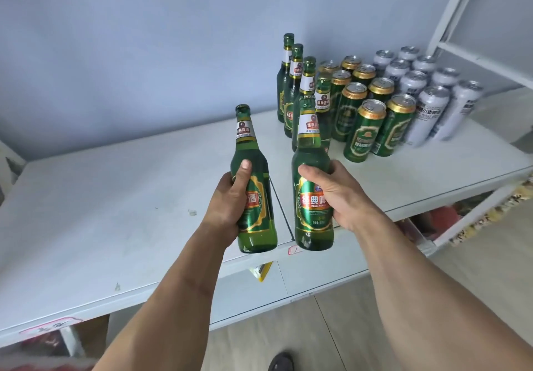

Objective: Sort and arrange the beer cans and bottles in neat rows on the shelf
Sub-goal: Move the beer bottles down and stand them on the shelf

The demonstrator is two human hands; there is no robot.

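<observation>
Meanwhile, each hand grips one green bottle upright over the shelf (115, 197) front: left hand (230, 197) round the left bottle (255, 197), right hand (334, 194) round the right bottle (310, 168), nearer the bottle row (291, 88) standing ahead and rightward.

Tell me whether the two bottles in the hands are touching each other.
Apart. The head view shows bare shelf between the left-hand bottle and the right-hand bottle along their whole length.
</observation>
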